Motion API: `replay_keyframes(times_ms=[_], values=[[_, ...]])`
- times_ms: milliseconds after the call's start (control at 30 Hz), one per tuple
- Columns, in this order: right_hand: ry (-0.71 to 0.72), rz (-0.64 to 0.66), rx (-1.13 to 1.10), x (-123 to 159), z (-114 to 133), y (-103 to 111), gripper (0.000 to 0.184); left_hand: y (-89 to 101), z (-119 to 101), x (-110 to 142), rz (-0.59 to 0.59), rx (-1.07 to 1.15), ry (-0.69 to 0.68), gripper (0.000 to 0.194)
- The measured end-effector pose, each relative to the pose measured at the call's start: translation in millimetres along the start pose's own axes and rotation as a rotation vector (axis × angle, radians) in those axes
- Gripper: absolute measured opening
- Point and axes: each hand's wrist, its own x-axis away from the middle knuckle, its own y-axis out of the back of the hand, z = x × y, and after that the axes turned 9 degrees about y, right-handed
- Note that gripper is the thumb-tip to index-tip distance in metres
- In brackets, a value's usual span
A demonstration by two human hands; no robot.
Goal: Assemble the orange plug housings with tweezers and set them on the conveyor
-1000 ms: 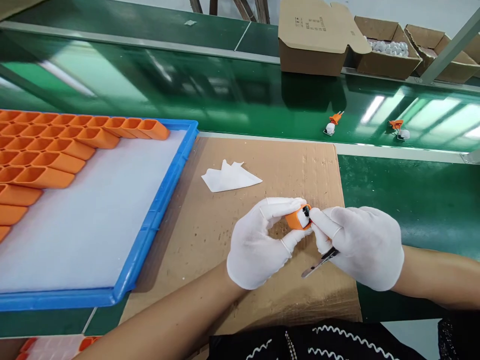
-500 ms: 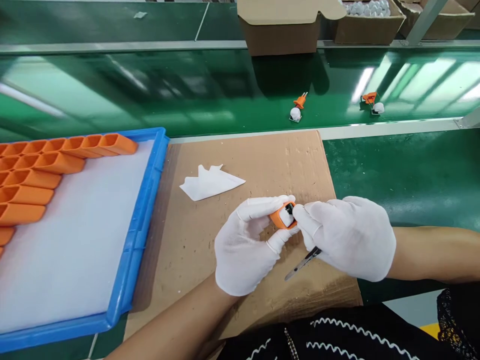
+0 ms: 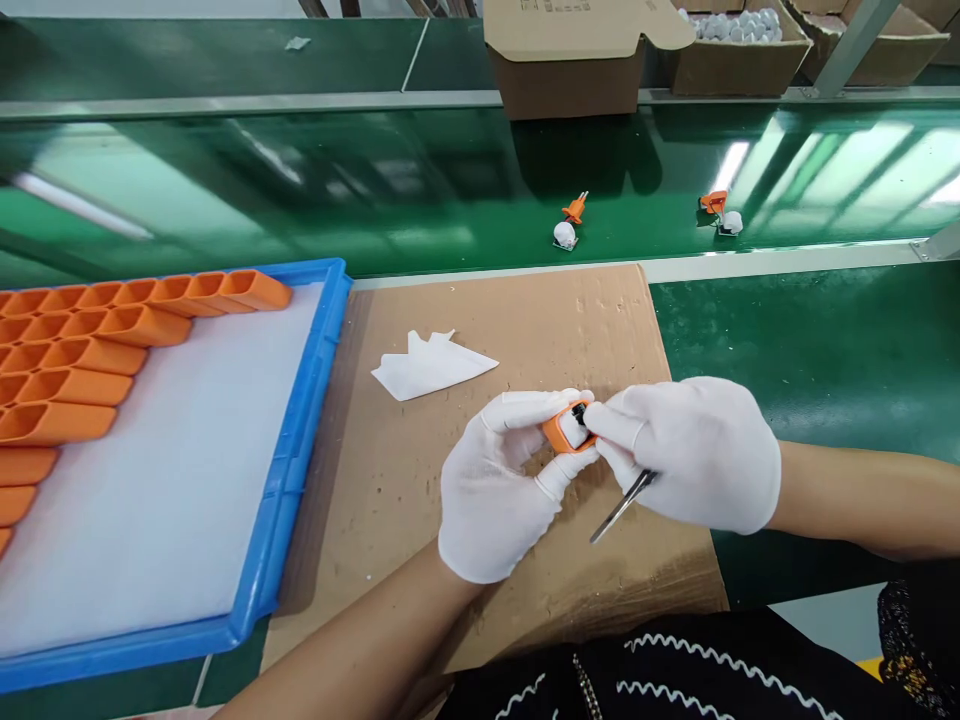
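Note:
My left hand (image 3: 499,485), in a white glove, holds a small orange plastic shell (image 3: 556,434) between thumb and fingers, its open end turned up. A white piece (image 3: 574,430) and a black part (image 3: 580,412) show inside that opening. At the shell's right edge are the fingertips of my right hand (image 3: 694,452), also gloved, pressed together against it; what they pinch there is hidden. Slim metal tweezers (image 3: 624,507) are tucked in the same hand and point down to the left. Above the left hand, a torn white sheet (image 3: 433,366) lies on the cardboard (image 3: 390,480).
A blue tray (image 3: 289,455) with rows of orange shells (image 3: 90,355) stands at left. On the green belt beyond lie two small assemblies with orange pieces (image 3: 574,208) and white domes (image 3: 564,236). Cardboard boxes (image 3: 570,85) stand at the back.
The right hand and tweezers have shifted slightly, with the tweezers tilting a little. The assemblies on the belt have moved left. The view has shifted slightly; the left hand keeps hold of the shell.

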Motion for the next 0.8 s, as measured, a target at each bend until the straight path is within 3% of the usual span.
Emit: replay_keyframes(times_ms=[100, 167, 267, 400, 467, 600, 800], values=[[-0.178, -0.103, -0.510, -1.6, -9.6, 3.3, 0.027, 2.4, -1.1, -5.3, -0.012, 0.040, 0.007, 0.037], [-0.392, -0.131, -0.789, -4.4, -16.9, 2.6, 0.035, 3.3, -3.3, -7.7, -0.009, 0.041, 0.012, 0.038], [-0.724, -0.008, -1.089, -10.9, -25.7, -2.2, 0.043, 3.8, -6.3, -8.1, 0.020, 0.030, -0.035, 0.041], [-0.747, 0.200, -1.504, -16.5, -28.8, -8.0, 0.046, 4.8, -5.9, -5.3, 0.102, 0.019, -0.121, 0.050], [-0.725, 0.201, -1.541, -16.0, -26.8, -8.5, 0.042, 5.3, -4.9, -3.8, 0.124, 0.010, -0.136, 0.054], [-0.696, 0.162, -1.382, -12.5, -20.4, -5.9, 0.039, 3.3, -5.2, -1.8, 0.157, -0.021, -0.196, 0.055], [-0.753, 0.240, -1.349, -12.2, -19.8, -9.2, 0.026, -1.8, -7.7, -0.5, 0.146, -0.082, -0.263, 0.051]])
